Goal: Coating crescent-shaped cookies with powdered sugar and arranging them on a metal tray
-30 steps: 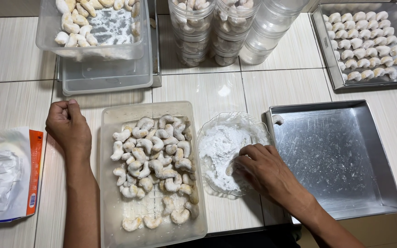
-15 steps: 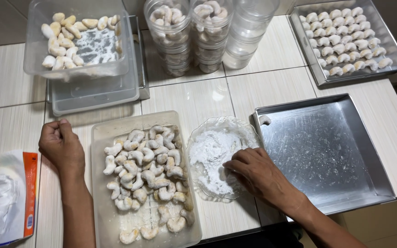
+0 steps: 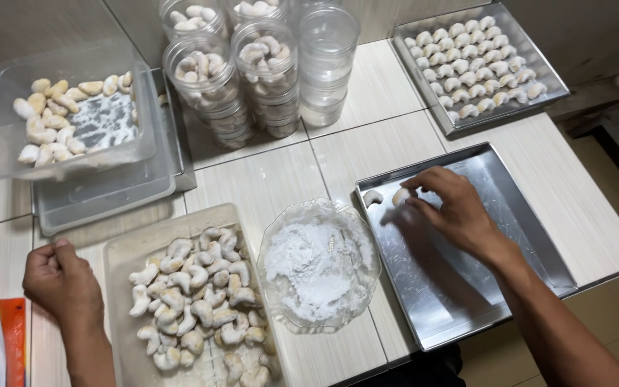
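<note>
Your right hand pinches a crescent cookie inside the steel tray, just right of the glass bowl of powdered sugar, while your left hand, a closed, empty-looking fist, rests beside the plastic tub of cookies.

Pale, wood-grained tiled surface; grey wall behind; brown floor at right.

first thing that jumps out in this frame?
The right hand at the top left corner of a shiny metal tray, setting a crescent cookie beside another cookie already there. Next, the glass bowl of white powder in the middle and the plastic tub of crescent cookies left of it, with the left hand, closed in a fist, resting by the tub.
</note>
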